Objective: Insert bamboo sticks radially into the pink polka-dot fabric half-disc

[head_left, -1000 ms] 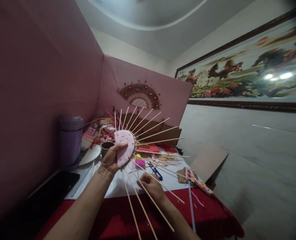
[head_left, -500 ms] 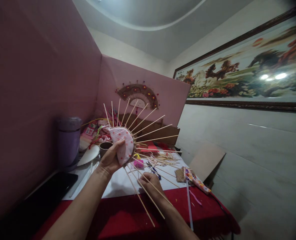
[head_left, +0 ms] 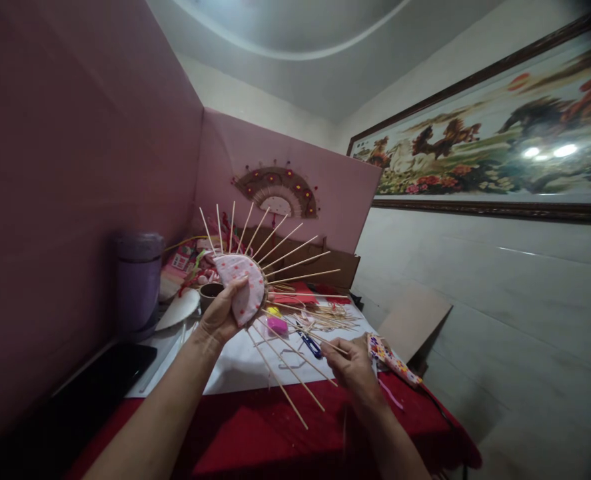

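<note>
My left hand [head_left: 221, 315] is closed round a half-round fan hub [head_left: 240, 288] covered in white cloth with pink dots, held up above the table. Several thin bamboo sticks [head_left: 295, 257] fan out from the hub, upward, to the right and downward. My right hand [head_left: 351, 363] hovers lower right, fingers pinched near the tip of one lower stick [head_left: 325, 343]; whether it grips that stick is unclear. A heap of loose sticks [head_left: 328, 315] lies on the white sheet behind.
A red cloth [head_left: 255, 427] covers the table, with a white sheet [head_left: 245, 367] on it. A purple jar [head_left: 138, 280], white plate [head_left: 178, 310], black phone [head_left: 100, 383], blue-handled tool [head_left: 309, 343], patterned cloth piece [head_left: 392, 360] and cardboard box [head_left: 320, 263] are around. Pink panels stand left and behind.
My left hand has turned the fan counter-clockwise and shifted it slightly left. My right hand has moved from under the lower sticks out to the right.
</note>
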`<state>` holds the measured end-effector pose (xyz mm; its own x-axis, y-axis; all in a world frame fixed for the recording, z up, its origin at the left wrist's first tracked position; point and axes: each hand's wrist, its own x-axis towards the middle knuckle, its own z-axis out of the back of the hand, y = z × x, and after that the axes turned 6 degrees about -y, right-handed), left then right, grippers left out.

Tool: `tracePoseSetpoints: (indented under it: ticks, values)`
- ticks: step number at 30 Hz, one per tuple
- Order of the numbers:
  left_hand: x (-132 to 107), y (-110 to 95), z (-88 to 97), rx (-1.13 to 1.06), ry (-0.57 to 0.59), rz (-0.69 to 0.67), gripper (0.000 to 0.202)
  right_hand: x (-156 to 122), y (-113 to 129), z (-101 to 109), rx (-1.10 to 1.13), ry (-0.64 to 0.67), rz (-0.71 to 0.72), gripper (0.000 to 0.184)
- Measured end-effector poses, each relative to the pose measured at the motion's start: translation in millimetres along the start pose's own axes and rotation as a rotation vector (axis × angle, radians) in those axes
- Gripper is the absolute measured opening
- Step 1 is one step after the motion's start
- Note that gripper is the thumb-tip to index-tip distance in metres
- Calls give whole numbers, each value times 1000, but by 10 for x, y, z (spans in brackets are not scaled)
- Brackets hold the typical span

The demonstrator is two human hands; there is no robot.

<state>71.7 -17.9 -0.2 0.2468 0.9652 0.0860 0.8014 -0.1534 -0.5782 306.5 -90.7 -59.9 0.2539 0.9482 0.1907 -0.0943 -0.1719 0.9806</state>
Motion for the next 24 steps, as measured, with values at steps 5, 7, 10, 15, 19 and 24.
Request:
tracePoseSetpoints:
  ticks: [5,7,10,15,19,24]
  values:
    - [-4,17,-3,7,-24,-38,11,-157,163,146,64,20,27,34]
    - [-9,10,-2,5,-24,-38,12,-195,213,175,14,0,95,33]
    - [-18,-2,-1,32,-1,-19,13,-202,292,228,-68,-62,193,33]
    - [-12,7,6,74,-15,-40,15,-291,413,272,-136,-77,285,29]
    - [0,-2,17,40,-35,-24,15,-461,369,186,-297,66,349,24]
    - [6,-29,26,-51,-29,35,15,-454,246,138,-340,160,306,21]
